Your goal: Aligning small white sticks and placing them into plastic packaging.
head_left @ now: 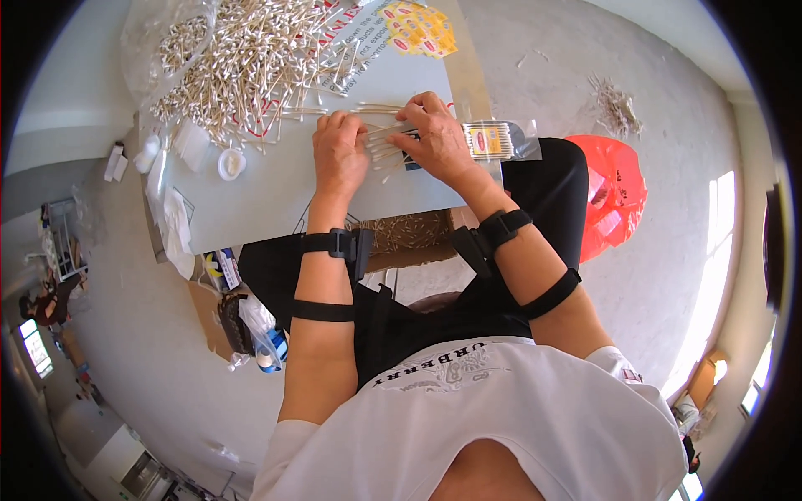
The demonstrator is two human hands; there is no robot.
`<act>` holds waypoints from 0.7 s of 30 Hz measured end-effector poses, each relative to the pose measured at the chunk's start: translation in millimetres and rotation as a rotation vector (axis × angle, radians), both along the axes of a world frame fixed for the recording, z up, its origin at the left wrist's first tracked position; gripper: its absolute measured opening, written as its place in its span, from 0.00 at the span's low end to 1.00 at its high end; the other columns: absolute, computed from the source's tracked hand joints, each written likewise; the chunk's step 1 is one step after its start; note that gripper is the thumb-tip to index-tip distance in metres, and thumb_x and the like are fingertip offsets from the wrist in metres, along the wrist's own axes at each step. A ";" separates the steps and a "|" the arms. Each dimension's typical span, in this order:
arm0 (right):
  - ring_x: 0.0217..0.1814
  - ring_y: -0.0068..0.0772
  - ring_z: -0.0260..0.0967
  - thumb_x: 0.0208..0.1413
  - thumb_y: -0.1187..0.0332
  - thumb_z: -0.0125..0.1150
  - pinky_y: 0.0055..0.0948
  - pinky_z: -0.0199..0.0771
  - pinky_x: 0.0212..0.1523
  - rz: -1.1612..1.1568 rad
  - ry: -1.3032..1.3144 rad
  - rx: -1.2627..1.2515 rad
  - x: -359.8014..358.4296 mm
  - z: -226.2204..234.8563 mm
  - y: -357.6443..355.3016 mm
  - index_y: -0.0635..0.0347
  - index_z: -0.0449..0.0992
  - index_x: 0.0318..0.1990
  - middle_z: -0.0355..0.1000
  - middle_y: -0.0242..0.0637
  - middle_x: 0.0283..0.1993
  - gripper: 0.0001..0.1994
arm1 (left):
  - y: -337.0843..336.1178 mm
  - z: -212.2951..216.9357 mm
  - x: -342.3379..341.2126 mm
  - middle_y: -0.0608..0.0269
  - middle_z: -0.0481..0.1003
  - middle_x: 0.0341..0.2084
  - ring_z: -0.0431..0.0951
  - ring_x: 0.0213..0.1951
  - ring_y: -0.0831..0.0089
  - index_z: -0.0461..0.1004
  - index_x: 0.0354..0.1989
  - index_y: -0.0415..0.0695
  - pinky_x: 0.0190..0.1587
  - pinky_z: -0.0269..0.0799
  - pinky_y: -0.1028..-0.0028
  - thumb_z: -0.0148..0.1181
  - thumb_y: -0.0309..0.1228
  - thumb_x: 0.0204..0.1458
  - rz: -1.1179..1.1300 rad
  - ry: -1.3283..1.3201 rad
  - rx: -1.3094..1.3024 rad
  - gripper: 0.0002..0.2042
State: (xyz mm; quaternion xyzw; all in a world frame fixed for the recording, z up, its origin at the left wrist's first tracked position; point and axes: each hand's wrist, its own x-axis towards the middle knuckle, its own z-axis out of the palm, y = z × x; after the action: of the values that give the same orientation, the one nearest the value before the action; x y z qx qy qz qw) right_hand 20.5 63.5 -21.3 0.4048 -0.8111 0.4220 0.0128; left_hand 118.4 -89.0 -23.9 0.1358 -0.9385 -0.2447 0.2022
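Several loose cotton swabs (385, 152) lie and stretch between my two hands at the near middle of the table. My left hand (340, 154) has its fingers curled on the swabs' left ends. Over their right side, my right hand (438, 140) is bent with thumb and forefinger around some swabs; its palm side is hidden. A small dark rectangle shows partly under that hand. Just right of my right wrist lies a clear packet of cotton swabs (501, 140) with a yellow label, reaching over the table's edge. A big heap of loose swabs (242, 71) covers the far left.
Yellow labels (418, 32) are piled at the far right of the grey table (276, 204). A small white tub (231, 164) stands left. Below the near edge is a cardboard box (451, 219) of swabs. A red plastic bag (618, 192) sits right of my leg.
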 end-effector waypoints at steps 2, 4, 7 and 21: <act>0.40 0.46 0.71 0.45 0.71 0.67 0.39 0.74 0.40 -0.001 0.005 0.025 -2.1 -2.0 2.7 0.61 0.75 0.37 0.69 0.41 0.41 0.11 | 1.2 0.8 3.3 0.63 0.71 0.32 0.70 0.42 0.59 0.72 0.28 0.44 0.45 0.65 0.61 0.58 0.18 0.44 0.062 -0.049 -0.025 0.06; 0.40 0.46 0.71 0.44 0.71 0.68 0.39 0.74 0.40 0.002 0.009 0.048 -3.9 -5.8 3.9 0.61 0.75 0.36 0.69 0.41 0.41 0.12 | 0.8 2.5 4.7 0.63 0.71 0.32 0.70 0.42 0.59 0.72 0.29 0.44 0.44 0.65 0.61 0.59 0.18 0.44 0.050 -0.057 -0.049 0.06; 0.39 0.46 0.71 0.44 0.72 0.68 0.38 0.74 0.40 -0.046 -0.107 0.033 -4.5 -11.4 3.2 0.62 0.74 0.35 0.69 0.41 0.40 0.11 | 0.3 5.0 3.3 0.63 0.71 0.33 0.70 0.42 0.58 0.72 0.30 0.44 0.45 0.66 0.61 0.60 0.19 0.43 0.013 -0.071 -0.079 0.07; 0.44 0.49 0.68 0.41 0.75 0.66 0.41 0.71 0.43 -0.077 -0.109 -0.022 5.5 -9.1 17.7 0.61 0.76 0.37 0.68 0.43 0.39 0.13 | -10.3 10.7 -21.5 0.63 0.71 0.37 0.70 0.44 0.59 0.75 0.33 0.46 0.45 0.67 0.62 0.66 0.20 0.39 -0.057 -0.074 -0.114 0.12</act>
State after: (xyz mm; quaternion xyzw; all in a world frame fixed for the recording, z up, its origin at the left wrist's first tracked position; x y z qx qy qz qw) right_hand 26.1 81.2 -30.5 0.3497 -0.8209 0.4514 -0.0108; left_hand 96.9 -99.3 -13.2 0.1060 -0.9613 -0.1911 0.1679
